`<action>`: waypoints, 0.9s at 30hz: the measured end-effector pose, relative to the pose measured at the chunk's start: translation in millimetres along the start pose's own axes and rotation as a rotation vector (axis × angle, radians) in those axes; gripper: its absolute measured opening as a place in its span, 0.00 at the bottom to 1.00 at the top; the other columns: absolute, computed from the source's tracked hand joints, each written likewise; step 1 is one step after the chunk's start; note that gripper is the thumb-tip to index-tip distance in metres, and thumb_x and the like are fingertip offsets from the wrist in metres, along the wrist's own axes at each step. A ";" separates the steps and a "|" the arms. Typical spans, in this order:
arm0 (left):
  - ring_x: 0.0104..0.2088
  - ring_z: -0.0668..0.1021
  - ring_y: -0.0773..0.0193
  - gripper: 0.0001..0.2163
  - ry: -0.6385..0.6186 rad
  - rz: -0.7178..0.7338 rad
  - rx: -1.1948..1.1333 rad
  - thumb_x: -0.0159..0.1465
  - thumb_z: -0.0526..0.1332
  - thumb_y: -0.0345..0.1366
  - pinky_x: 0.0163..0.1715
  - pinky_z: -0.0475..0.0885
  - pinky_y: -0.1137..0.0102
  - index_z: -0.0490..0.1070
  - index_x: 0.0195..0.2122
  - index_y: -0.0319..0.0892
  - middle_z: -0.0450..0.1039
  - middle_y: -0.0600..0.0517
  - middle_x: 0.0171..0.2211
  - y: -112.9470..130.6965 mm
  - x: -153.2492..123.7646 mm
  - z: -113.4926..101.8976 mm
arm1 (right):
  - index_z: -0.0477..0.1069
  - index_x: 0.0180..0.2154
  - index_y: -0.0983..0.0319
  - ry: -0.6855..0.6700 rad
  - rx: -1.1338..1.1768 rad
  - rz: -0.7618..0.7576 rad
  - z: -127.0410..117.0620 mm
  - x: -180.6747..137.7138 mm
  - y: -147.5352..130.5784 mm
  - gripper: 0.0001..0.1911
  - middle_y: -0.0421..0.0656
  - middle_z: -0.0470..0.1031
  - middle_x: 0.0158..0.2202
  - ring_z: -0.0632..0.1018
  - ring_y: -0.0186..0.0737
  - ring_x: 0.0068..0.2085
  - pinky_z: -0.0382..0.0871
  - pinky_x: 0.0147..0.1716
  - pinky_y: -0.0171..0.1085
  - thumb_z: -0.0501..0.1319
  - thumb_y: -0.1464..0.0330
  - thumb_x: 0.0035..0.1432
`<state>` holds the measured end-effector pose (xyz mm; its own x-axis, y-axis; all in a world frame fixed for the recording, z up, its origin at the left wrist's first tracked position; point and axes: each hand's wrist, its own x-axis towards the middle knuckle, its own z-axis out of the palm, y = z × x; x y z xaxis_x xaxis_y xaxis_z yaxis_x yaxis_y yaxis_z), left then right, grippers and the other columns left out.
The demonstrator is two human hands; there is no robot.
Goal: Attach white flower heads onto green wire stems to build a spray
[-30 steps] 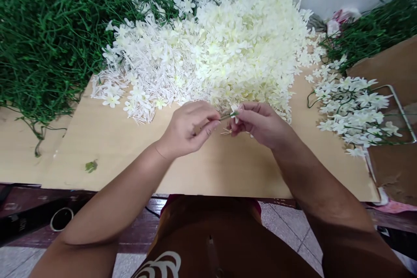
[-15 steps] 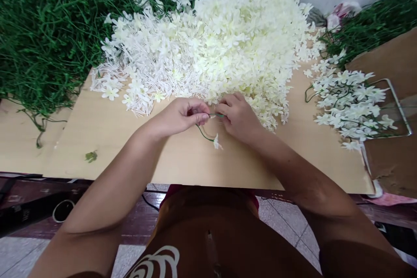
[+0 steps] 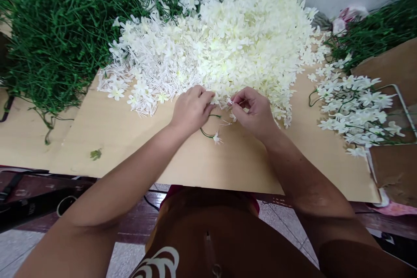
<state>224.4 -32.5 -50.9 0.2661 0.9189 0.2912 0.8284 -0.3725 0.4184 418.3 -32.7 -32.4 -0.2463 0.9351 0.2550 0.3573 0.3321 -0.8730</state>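
My left hand point(image 3: 192, 109) is curled at the front edge of a big heap of white artificial flowers point(image 3: 224, 39). It grips a thin green stem point(image 3: 208, 132) that curves down to one white blossom point(image 3: 217, 139) lying on the board. Just to the right, my right hand point(image 3: 252, 110) pinches a small white flower point(image 3: 230, 102) between thumb and forefinger at the heap's edge. The two hands are a few centimetres apart.
A pale wooden board point(image 3: 130, 139) carries everything. Tangled green stems point(image 3: 55, 39) are piled at the far left and far right point(image 3: 378, 30). Finished flowered stems point(image 3: 355, 104) lie at the right beside a brown cardboard sheet point(image 3: 391, 74). A small green scrap point(image 3: 95, 154) lies at the left.
Both hands moved from the open board up to the heap's edge. The stem now hangs from my left hand with a blossom on its end, and my right hand has picked a loose flower.
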 end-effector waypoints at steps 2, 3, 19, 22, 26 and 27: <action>0.43 0.76 0.53 0.09 -0.001 -0.015 -0.017 0.64 0.60 0.33 0.40 0.69 0.62 0.77 0.43 0.41 0.74 0.44 0.42 0.8 4.5 0.1 | 0.63 0.27 0.58 0.003 0.035 0.023 -0.7 -2.8 1.3 0.08 0.38 0.72 0.29 0.72 0.33 0.30 0.66 0.29 0.35 0.63 0.70 0.52; 0.42 0.76 0.54 0.07 -0.001 -0.031 -0.052 0.64 0.60 0.32 0.40 0.69 0.62 0.77 0.41 0.41 0.74 0.45 0.41 1.2 7.3 -0.1 | 0.63 0.27 0.58 0.009 0.057 0.037 -1.4 -4.3 1.7 0.09 0.39 0.73 0.30 0.73 0.33 0.30 0.67 0.29 0.35 0.64 0.69 0.52; 0.21 0.66 0.69 0.04 0.014 -0.380 -0.916 0.62 0.62 0.34 0.23 0.65 0.71 0.75 0.38 0.44 0.65 0.57 0.22 2.6 14.6 -16.1 | 0.72 0.36 0.57 0.049 0.221 0.146 0.9 -3.0 -4.8 0.06 0.37 0.68 0.28 0.70 0.32 0.29 0.64 0.29 0.35 0.61 0.70 0.55; 0.24 0.69 0.69 0.04 -0.005 -0.411 -0.948 0.62 0.64 0.34 0.25 0.67 0.71 0.75 0.38 0.43 0.70 0.55 0.26 7.3 13.4 -17.7 | 0.73 0.36 0.57 0.077 0.221 0.159 4.7 -1.3 -10.5 0.06 0.38 0.69 0.28 0.71 0.33 0.30 0.66 0.29 0.35 0.60 0.71 0.55; 0.28 0.74 0.68 0.06 0.015 -0.448 -1.002 0.59 0.67 0.35 0.28 0.71 0.71 0.75 0.37 0.42 0.74 0.53 0.29 9.6 14.0 -17.4 | 0.72 0.33 0.58 0.076 0.246 0.187 11.2 1.6 -16.0 0.03 0.37 0.69 0.27 0.70 0.31 0.28 0.66 0.28 0.34 0.61 0.72 0.56; 0.28 0.75 0.68 0.06 0.019 -0.452 -1.014 0.58 0.68 0.35 0.29 0.71 0.71 0.74 0.36 0.41 0.74 0.53 0.29 9.5 14.1 -16.4 | 0.71 0.33 0.58 0.072 0.253 0.199 12.4 2.5 -16.2 0.02 0.37 0.69 0.26 0.69 0.31 0.27 0.66 0.27 0.34 0.62 0.71 0.56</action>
<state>228.0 -25.2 -28.7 0.0269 0.9980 -0.0568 0.0575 0.0552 0.9968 400.7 -37.3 -22.8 -0.1266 0.9879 0.0895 0.1549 0.1088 -0.9819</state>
